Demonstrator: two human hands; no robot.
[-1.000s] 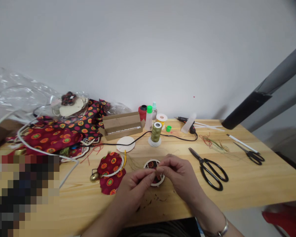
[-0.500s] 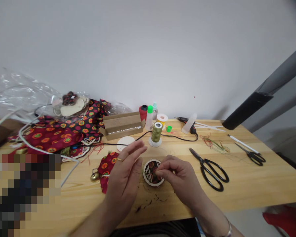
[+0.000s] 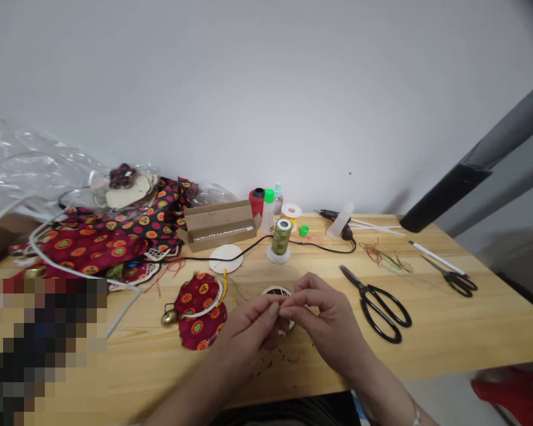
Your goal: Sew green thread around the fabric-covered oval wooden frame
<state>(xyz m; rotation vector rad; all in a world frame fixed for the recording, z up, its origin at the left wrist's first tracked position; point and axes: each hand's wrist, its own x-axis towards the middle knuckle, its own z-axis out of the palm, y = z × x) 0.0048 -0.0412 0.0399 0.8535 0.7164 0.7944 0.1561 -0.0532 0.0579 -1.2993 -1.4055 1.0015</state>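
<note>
My left hand and my right hand meet at the fingertips, each closed in a pinch. Whatever lies between the fingers is too small to make out. Just behind and below them, a round white openwork frame with dark patterned cloth rests on the table, mostly hidden by the hands. Left of my left hand lies a red patterned cloth piece with a white ring and a brass bell. Large black-handled scissors lie right of my right hand.
A green thread spool stands behind the hands, near a white disc, a cardboard box and a green-capped bottle. Patterned fabric is heaped left. Small scissors and a glue gun lie to the right.
My left hand has moved right and its fingers have closed, meeting my right hand's fingertips. It now covers much of the round frame and uncovers the red cloth piece and the disc.
</note>
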